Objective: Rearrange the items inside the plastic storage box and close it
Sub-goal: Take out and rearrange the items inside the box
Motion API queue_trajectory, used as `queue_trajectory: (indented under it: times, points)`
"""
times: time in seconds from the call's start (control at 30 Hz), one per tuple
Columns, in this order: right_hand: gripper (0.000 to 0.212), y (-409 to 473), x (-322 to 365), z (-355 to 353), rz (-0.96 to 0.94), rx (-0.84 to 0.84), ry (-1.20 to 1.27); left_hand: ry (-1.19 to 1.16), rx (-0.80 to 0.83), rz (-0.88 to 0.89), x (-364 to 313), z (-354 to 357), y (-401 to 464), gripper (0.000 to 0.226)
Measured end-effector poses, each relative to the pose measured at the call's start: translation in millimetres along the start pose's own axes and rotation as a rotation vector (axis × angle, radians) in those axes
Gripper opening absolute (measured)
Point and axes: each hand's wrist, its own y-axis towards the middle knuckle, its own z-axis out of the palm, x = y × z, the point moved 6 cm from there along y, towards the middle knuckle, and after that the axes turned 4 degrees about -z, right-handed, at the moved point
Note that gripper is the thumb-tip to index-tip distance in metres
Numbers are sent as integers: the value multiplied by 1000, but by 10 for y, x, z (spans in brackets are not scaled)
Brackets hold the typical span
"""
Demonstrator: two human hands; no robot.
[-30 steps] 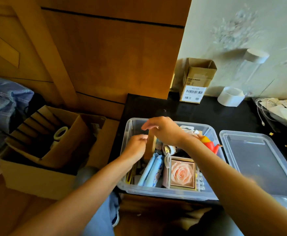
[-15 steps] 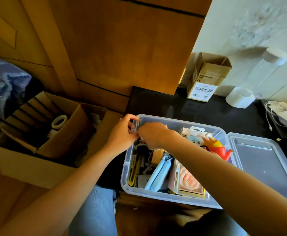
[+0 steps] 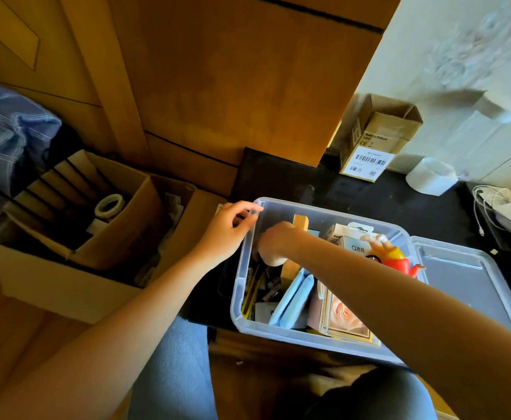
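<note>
Clear plastic storage box (image 3: 278, 330) sitting open on a black tabletop (image 3: 354, 195), packed tight. Left hand (image 3: 227, 234) at the far-left corner, fingers curled over the rim, gripping it. Right hand (image 3: 274, 242) plunged inside at the left end, knuckles up, fingertips buried among the contents; impossible to tell whether holding anything. Forearm crossing over the middle, hiding much below. Pale blue packets (image 3: 292, 301) upright beside a rose picture frame (image 3: 346, 318), a small box marked Q88 (image 3: 356, 247), a red and yellow toy (image 3: 395, 259) against the right wall. Dark clutter down the left side, too murky to name. Lid (image 3: 466, 280) lying flat just right of the box, its near end cut off by the arm. Further out: barcoded carton (image 3: 372, 144), white roll (image 3: 430, 177), blurred. Big cardboard box (image 3: 66, 286) on the floor left, tape roll (image 3: 110, 204) inside.
</note>
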Motion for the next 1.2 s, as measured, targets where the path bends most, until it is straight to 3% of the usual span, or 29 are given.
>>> queue_trajectory:
  times: [0.2,0.4,0.67,0.77,0.97,1.07,1.2]
  points:
    - [35,3,41,94,97,-108,-101,-44,5,-13,20,6,16,21]
    - [25,-94,58,84,51,-205,-116,-74,24,-32,68,38,20,21]
    - [35,-245,-438,31,95,-465,372,-160,47,-39,63,32,29,18]
    - [28,-242,-510,34,93,-517,431,-174,40,-38,74,42,23,18]
    - [23,-270,-458,1,8,-391,211,-161,38,-58,79,79,27,17]
    - [20,-268,-416,21,5,-272,213,-153,38,-57,65,70,18,17]
    - [33,-160,-203,-64,-59,-145,127,-138,28,-52,45,56,-1,18]
